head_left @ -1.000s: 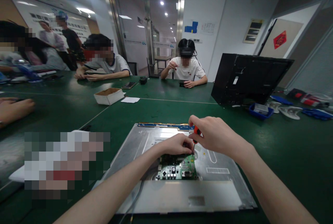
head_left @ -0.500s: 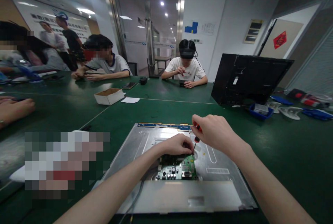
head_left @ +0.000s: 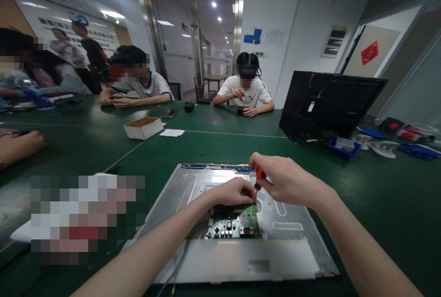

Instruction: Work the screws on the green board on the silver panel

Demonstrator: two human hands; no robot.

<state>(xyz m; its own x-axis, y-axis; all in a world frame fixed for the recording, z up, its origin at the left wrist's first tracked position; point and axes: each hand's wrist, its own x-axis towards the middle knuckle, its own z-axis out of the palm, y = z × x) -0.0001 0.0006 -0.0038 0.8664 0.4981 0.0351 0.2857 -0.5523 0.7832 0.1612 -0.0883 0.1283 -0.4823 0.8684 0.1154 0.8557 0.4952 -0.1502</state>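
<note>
On the surface (head_left: 220, 150), I view a metal panel (head_left: 299, 214) bearing a circuit board (head_left: 234, 224). My left hand (head_left: 234, 190) bunches its fingers at the far-right corner, contents indeterminable; my right hand (head_left: 280, 175) pinches a near-upright screwdriver (head_left: 259, 178), tip beside them.

The orange-and-black screwdriver (head_left: 258, 179) leans slightly off upright, its thin shank pointing down at the far right corner of the green circuit board (head_left: 251, 216). I can see small round capacitors (head_left: 226, 233) toward that board's near edge. It sits flat on the silvery metal display panel (head_left: 292, 212), which lies on the table (head_left: 379, 205), a narrow blue circuit strip (head_left: 220, 167) along its far edge.
</note>
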